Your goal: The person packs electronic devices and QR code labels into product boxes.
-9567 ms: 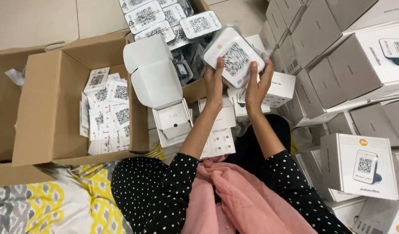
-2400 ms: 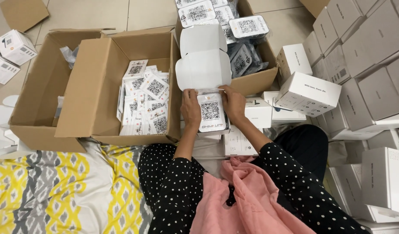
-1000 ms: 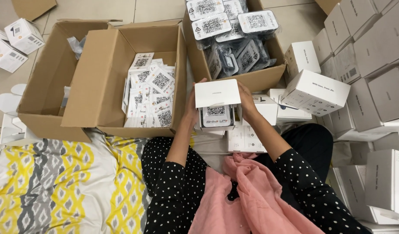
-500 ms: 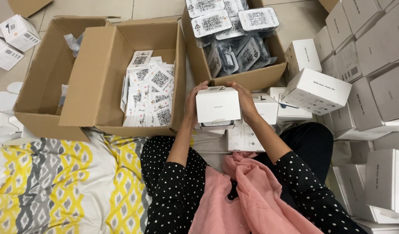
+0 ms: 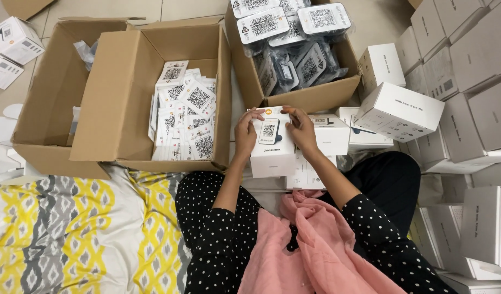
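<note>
Left hand point(image 5: 246, 130) gripped the left edge of a small white box point(image 5: 272, 142), fingers curled over its top-left corner. Right hand point(image 5: 302, 129) clamped the right side, fingers spread across the top edge. Both hands closed on it, box held between them, printed face up, lid shut.

Box sat low, just in front of the person's knees, over more white boxes point(image 5: 326, 135) lying flat on the floor, touching or nearly so; couldn't tell which.

Left of it: open cardboard carton point(image 5: 125, 109) with a loose pile of white printed cards point(image 5: 182, 117) inside. Second open carton point(image 5: 49, 103) butted against its left side, mostly bare inside.

Straight ahead: another cardboard carton point(image 5: 310, 98) filled with bagged flat devices point(image 5: 294, 32), some stacked above the rim.

Right side: wall of stacked white boxes point(image 5: 457, 71), one lying tilted point(image 5: 398, 111) near the right hand.

Yellow-and-grey patterned cloth point(image 5: 71, 234) lay at lower left; pink scarf point(image 5: 310, 250) hung over the person's black dotted sleeves.
</note>
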